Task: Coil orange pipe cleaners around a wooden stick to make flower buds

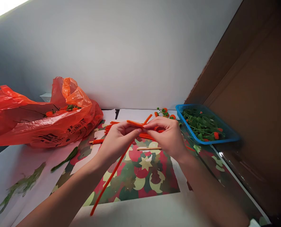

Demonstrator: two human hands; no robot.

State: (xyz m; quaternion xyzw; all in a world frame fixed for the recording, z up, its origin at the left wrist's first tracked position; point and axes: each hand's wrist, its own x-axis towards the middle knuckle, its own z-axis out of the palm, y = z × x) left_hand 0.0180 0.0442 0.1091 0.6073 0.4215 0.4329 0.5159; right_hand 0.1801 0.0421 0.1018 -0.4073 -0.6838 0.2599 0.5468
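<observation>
Both my hands meet over the middle of the table, thumbs and fingertips pinched together on orange pipe cleaners. My left hand [120,136] grips an orange pipe cleaner [109,179] whose long end hangs down toward the table's front. Close beside it, my right hand [167,134] pinches the same fuzzy stems where short ends stick up. Behind and below my hands lies a bundle of orange pipe cleaners [109,127], partly hidden by them. A thin wooden stick [150,148] lies just under my hands. Another stick with orange pipe cleaner coiled round it [98,142] is at the left.
A red plastic bag [67,132] holding orange flowers stands at the left. At the right, a blue basket [202,142] holds green stems and orange blooms. Green pipe cleaners [64,160] lie at the left on white paper. Patterned paper [131,192] covers the middle; cardboard [249,78] rises right.
</observation>
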